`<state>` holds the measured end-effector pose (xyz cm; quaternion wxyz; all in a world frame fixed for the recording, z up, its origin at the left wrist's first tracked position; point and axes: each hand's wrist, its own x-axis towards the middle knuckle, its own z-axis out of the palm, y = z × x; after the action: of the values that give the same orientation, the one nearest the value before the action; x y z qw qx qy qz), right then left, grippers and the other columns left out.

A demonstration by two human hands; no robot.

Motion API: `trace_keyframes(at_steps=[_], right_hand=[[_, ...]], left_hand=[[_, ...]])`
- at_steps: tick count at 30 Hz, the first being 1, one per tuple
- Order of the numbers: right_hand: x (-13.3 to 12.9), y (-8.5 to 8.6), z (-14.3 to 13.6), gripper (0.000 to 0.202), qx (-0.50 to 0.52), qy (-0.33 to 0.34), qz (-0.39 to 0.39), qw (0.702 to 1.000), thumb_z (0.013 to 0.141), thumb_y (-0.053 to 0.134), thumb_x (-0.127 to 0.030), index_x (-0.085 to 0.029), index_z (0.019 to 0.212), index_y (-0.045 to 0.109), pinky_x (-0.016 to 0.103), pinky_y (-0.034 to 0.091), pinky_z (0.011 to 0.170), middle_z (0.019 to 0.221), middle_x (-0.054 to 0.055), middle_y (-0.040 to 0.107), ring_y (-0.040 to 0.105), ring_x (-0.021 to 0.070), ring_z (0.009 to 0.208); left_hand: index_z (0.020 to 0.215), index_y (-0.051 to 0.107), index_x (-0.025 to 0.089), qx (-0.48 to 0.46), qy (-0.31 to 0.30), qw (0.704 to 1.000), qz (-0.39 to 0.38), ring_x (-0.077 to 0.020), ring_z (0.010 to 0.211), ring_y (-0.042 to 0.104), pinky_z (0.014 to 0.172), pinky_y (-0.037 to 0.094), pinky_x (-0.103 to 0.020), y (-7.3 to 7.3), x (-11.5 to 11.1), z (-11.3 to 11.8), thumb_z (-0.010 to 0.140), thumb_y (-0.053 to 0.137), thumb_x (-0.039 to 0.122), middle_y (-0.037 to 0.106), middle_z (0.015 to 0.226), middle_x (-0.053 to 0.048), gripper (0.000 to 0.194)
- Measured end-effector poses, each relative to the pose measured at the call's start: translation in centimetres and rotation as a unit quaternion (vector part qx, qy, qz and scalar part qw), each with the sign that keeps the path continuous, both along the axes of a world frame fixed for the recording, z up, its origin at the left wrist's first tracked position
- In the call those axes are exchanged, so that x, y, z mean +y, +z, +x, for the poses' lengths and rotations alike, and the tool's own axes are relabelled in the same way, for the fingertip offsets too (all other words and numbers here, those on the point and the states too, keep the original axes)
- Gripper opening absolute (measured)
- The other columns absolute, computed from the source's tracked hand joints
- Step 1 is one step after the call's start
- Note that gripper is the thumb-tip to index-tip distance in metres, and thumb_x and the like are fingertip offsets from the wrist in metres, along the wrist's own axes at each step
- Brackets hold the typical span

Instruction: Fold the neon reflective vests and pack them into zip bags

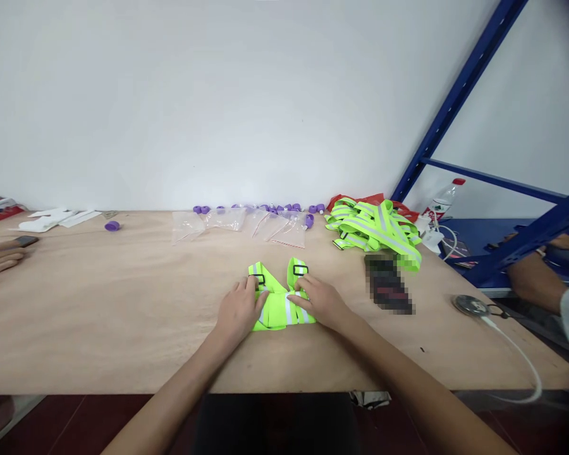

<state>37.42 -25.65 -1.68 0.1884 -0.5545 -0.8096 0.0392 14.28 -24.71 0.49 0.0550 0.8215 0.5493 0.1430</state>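
A neon-yellow reflective strap bundle (277,309) with silver-grey stripes lies folded on the wooden table (123,316), near its front edge. Two loops with black buckles stick out at its far side. My left hand (241,306) grips the bundle's left end, thumb on top and fingers by the left buckle. On the right end, my right hand (320,302) holds it the same way, its fingers just below the right buckle. The undersides of the folds are hidden.
Loose neon straps (377,227) are heaped at the back right. Clear plastic bags (225,219) and purple caps (284,207) line the wall. A dark blurred pouch (389,284) and a round cabled device (471,306) lie right. Other people's hands show at left (0,258) and right.
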Motion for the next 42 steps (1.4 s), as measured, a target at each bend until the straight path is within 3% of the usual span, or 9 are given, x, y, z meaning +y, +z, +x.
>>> trace_keyframes(at_steps=[3, 7, 11, 14, 17, 21, 29, 36, 42], right_hand=[[-0.1, -0.3, -0.8, 0.020, -0.047, 0.006, 0.111, 0.993, 0.097, 0.061, -0.038, -0.019, 0.093, 0.064, 0.032, 0.039, 0.069, 0.093, 0.006, 0.067, 0.059, 0.0207, 0.083], [-1.3, -0.1, -1.3, 0.025, -0.133, 0.067, 0.199, 0.969, 0.100, 0.051, -0.018, -0.019, 0.078, 0.064, 0.034, 0.035, 0.068, 0.079, 0.006, 0.066, 0.056, 0.0205, 0.076], [-2.8, 0.1, -0.6, 0.019, -0.093, 0.096, 0.173, 0.976, 0.099, 0.055, -0.030, -0.017, 0.096, 0.069, 0.036, 0.044, 0.077, 0.093, 0.010, 0.072, 0.062, 0.0237, 0.087], [-3.7, 0.1, 0.5, 0.043, -0.041, 0.127, 0.129, 0.983, 0.093, 0.065, -0.041, -0.012, 0.125, 0.063, 0.042, 0.049, 0.091, 0.118, 0.016, 0.070, 0.063, 0.0300, 0.108], [-4.5, 0.0, 1.2, 0.046, -0.030, 0.136, 0.097, 0.985, 0.092, 0.064, -0.032, -0.014, 0.134, 0.058, 0.045, 0.051, 0.094, 0.126, 0.016, 0.069, 0.063, 0.0316, 0.115], [-4.9, 0.2, 1.4, 0.036, 0.006, 0.129, 0.038, 0.991, 0.094, 0.061, -0.029, -0.017, 0.128, 0.061, 0.045, 0.052, 0.092, 0.119, 0.014, 0.072, 0.066, 0.0302, 0.110], [-2.1, 1.2, 1.1, 0.025, 0.089, 0.065, -0.032, 0.993, 0.102, 0.044, -0.032, -0.020, 0.111, 0.064, 0.037, 0.049, 0.083, 0.105, 0.010, 0.073, 0.067, 0.0247, 0.093], [2.4, 0.6, 0.9, 0.032, 0.026, 0.022, -0.023, 0.999, 0.103, 0.041, -0.032, -0.021, 0.083, 0.063, 0.033, 0.046, 0.079, 0.089, 0.007, 0.065, 0.060, 0.0207, 0.085], [3.0, -0.8, 0.6, 0.022, 0.021, -0.056, 0.033, 0.998, 0.100, 0.051, -0.036, -0.018, 0.107, 0.062, 0.037, 0.046, 0.085, 0.109, 0.012, 0.066, 0.060, 0.0263, 0.099]], left_hand=[[0.107, 0.064, 0.017, 0.009, -0.049, 0.998, 0.037, -0.0305, 0.107, 0.060, 0.089, 0.049, -0.043, -0.4, 0.2, 0.1, 0.101, 0.048, 0.027, 0.067, 0.115, -0.013, 0.019], [0.088, 0.066, 0.019, 0.016, -0.124, 0.991, 0.045, -0.0262, 0.097, 0.064, 0.089, 0.050, -0.041, -0.6, 0.0, 0.1, 0.102, 0.048, 0.028, 0.069, 0.093, -0.008, 0.024], [0.083, 0.067, 0.017, 0.012, -0.156, 0.987, 0.035, -0.0253, 0.086, 0.066, 0.081, 0.054, -0.040, -0.2, -0.5, -0.7, 0.103, 0.045, 0.036, 0.069, 0.085, -0.009, 0.035], [0.111, 0.068, 0.014, -0.007, -0.222, 0.975, 0.012, -0.0303, 0.104, 0.067, 0.091, 0.055, -0.044, 0.2, -1.2, -2.3, 0.095, 0.057, 0.055, 0.071, 0.112, -0.014, 0.046], [0.139, 0.055, 0.014, -0.009, -0.286, 0.958, -0.008, -0.0338, 0.127, 0.058, 0.102, 0.052, -0.045, 0.2, -1.6, -4.1, 0.089, 0.062, 0.061, 0.060, 0.140, -0.017, 0.069], [0.132, 0.062, 0.020, -0.021, -0.312, 0.950, -0.021, -0.0280, 0.122, 0.063, 0.101, 0.052, -0.040, 0.3, -1.6, -5.0, 0.104, 0.043, 0.047, 0.064, 0.136, -0.013, 0.044], [0.101, 0.067, 0.020, -0.069, -0.236, 0.965, -0.086, -0.0227, 0.074, 0.064, 0.070, 0.049, -0.034, 1.6, 1.5, -3.3, 0.105, 0.035, 0.043, 0.067, 0.082, -0.005, 0.039], [0.097, 0.068, 0.019, -0.131, -0.221, 0.964, -0.067, -0.0262, 0.107, 0.059, 0.099, 0.048, -0.043, 0.1, 6.5, -1.5, 0.101, 0.038, 0.029, 0.065, 0.111, -0.012, 0.032], [0.118, 0.062, 0.019, -0.177, -0.172, 0.967, -0.070, -0.0224, 0.100, 0.066, 0.088, 0.055, -0.039, -0.8, 7.8, -0.8, 0.098, 0.047, 0.028, 0.068, 0.117, -0.009, 0.027]])
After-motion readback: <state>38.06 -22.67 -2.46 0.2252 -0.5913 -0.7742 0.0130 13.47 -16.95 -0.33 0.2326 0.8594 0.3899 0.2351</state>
